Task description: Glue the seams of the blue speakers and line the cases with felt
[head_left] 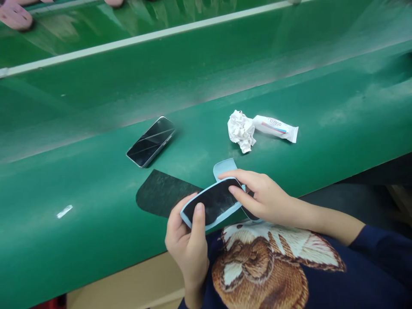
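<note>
Two hands (189,253) (264,197) around blue phone case (214,222)

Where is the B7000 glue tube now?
The B7000 glue tube lies on the green conveyor belt in the head view, against the crumpled tissue, to the right of the black smartphone.

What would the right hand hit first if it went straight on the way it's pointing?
The right hand meets the blue-edged black piece first; its fingers already touch it. Past that, probably the dark sheet on the green belt, though depth is hard to judge.
</note>
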A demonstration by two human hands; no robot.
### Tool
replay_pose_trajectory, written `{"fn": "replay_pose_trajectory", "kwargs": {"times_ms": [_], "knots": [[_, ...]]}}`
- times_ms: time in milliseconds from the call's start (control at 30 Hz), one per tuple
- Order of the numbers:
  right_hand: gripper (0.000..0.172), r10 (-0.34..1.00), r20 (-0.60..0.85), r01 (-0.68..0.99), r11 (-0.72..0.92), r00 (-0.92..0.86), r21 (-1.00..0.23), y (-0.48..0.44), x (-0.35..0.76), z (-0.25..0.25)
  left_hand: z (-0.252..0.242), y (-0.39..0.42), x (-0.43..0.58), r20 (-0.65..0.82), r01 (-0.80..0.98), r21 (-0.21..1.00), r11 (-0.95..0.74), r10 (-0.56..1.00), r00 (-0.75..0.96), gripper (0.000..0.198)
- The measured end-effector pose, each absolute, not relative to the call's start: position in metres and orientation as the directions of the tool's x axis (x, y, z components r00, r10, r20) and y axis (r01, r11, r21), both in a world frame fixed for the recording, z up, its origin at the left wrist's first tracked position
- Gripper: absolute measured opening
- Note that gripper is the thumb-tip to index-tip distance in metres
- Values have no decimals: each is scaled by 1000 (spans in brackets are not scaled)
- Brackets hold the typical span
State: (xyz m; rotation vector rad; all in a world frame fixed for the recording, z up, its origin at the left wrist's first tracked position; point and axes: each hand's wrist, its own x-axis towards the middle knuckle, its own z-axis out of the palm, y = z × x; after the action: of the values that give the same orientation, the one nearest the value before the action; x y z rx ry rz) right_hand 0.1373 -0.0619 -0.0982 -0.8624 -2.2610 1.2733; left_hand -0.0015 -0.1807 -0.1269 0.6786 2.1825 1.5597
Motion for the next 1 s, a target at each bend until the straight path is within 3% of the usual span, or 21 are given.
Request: {"fn": "replay_pose_trajectory", "kwargs": {"times_ms": [167, 367, 467, 600, 667, 1000], "knots": [[25, 687, 163, 243, 454, -708, -857, -62, 141, -101, -127, -181, -2, 41, 175, 966, 192, 552, -833, 15], [23, 692, 211, 243, 497, -691, -833, -63, 144, -104, -129, -181, -2, 133, 286, 934, 213, 537, -833, 11], [23, 695, 248, 251, 532, -675, -809, -63, 144, -104, -129, -184, -4, 72, 237, 949, 208, 589, -805, 13], [23, 692, 300, 252, 576, -657, -778, -63, 143, -103, -129, -187, -6, -131, 126, 948, 293, 717, -684, 40], [23, 678, 319, 235, 592, -662, -771, -63, 143, -104, -131, -187, -6, -164, 142, 933, 329, 744, -648, 48], [22, 652, 382, 239, 658, -654, -714, -61, 145, -100, -134, -186, -6, -49, 184, 938, 292, 640, -767, 19]]}}
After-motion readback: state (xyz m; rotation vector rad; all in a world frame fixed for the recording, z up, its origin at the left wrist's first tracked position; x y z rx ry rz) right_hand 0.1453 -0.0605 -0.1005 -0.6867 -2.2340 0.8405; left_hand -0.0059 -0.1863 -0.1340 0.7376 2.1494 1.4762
